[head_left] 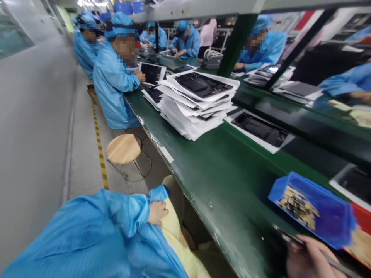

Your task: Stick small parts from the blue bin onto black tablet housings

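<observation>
My left hand (158,213) lies on my lap against yellow cloth (171,222), its fingers loosely laid and holding nothing that I can see. At the lower right, my right hand (311,256) is closed around a slim metal tool that looks like tweezers (285,233). The tool's tip points left, just above the green bench top. Beside that hand stands a blue plastic bin (330,214), with a heap of small tan and dark parts (300,206) in its left end. The right hand is slightly blurred.
A tall stack of white sheets with black panels (197,112) stands on the green bench (220,173). Another black panel (261,127) lies on paper behind. A wooden stool (124,149) is at the left. Co-workers in blue (113,85) sit along the bench.
</observation>
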A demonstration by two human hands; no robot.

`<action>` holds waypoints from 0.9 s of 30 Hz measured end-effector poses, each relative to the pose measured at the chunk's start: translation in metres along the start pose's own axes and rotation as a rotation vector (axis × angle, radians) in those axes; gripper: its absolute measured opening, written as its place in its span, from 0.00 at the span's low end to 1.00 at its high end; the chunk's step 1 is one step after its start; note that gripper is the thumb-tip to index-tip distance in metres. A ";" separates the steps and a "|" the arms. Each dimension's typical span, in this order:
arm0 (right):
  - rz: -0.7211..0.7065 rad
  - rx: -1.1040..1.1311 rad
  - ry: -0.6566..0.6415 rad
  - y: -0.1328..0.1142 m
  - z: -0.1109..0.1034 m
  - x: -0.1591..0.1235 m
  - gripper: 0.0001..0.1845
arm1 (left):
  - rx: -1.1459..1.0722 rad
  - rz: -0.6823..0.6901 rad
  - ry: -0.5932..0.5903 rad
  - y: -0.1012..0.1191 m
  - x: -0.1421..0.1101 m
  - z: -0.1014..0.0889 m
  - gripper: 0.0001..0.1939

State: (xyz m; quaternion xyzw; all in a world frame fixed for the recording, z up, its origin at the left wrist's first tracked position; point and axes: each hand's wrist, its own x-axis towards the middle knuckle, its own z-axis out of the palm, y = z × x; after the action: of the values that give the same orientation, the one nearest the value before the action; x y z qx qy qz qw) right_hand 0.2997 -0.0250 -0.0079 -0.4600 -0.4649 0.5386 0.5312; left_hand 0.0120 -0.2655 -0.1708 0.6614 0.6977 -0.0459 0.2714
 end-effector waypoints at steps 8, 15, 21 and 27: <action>-0.134 0.082 -0.032 0.007 0.010 -0.008 0.08 | 0.005 0.046 -0.187 0.007 -0.022 0.001 0.14; -0.181 0.164 0.029 0.000 0.006 -0.021 0.10 | 0.027 -0.140 -0.300 0.003 -0.059 0.007 0.14; -0.341 0.156 -0.107 -0.030 -0.005 -0.067 0.13 | 0.047 -0.213 -0.394 -0.025 -0.061 -0.002 0.15; -0.346 0.126 -0.143 -0.043 -0.029 -0.099 0.10 | 0.063 -0.208 -0.458 -0.029 -0.064 -0.002 0.15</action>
State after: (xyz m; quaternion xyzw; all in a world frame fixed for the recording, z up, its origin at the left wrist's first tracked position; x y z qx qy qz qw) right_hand 0.3362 -0.1231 0.0303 -0.2994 -0.5389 0.4987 0.6094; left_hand -0.0179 -0.3251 -0.1495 0.5664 0.6806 -0.2442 0.3954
